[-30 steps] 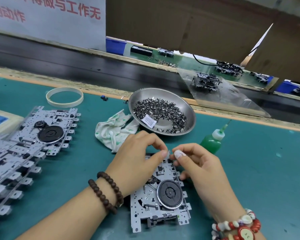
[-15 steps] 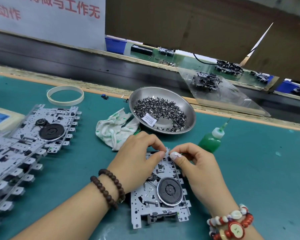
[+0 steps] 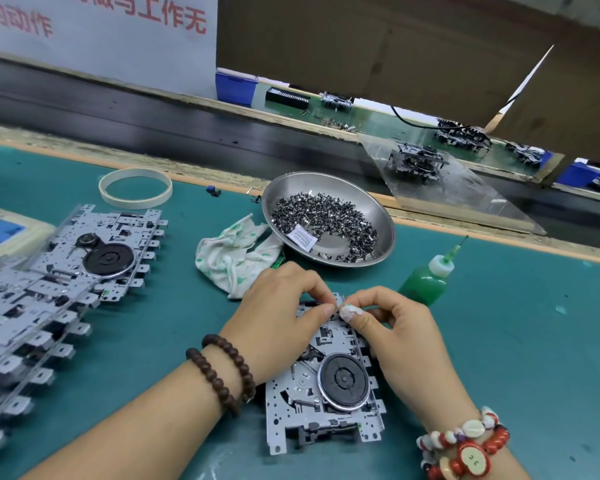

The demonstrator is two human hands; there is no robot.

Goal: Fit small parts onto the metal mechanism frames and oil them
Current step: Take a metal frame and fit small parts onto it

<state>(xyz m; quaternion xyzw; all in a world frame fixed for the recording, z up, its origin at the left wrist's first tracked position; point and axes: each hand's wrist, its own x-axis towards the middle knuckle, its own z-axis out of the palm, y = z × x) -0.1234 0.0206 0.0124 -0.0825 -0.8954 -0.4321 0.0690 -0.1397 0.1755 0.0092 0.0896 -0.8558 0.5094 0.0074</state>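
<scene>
At centre-bottom, left hand [image 3: 278, 317] & right hand [image 3: 395, 327] have fingertips curled together, pinching at the far edge of the metal frame [image 3: 326, 386] — the part itself is too small to see. Best to seat it squarely w/ light pressure. Frame lies flat, long axis approx 12-to-6 — oil bottle [image 3: 426, 280] at 2 o'clock.

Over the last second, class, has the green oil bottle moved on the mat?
No. The bottle keeps its place just right of the steel bowl, below its rim; the small shift in frame matches the whole scene, so only the camera moved.
</scene>
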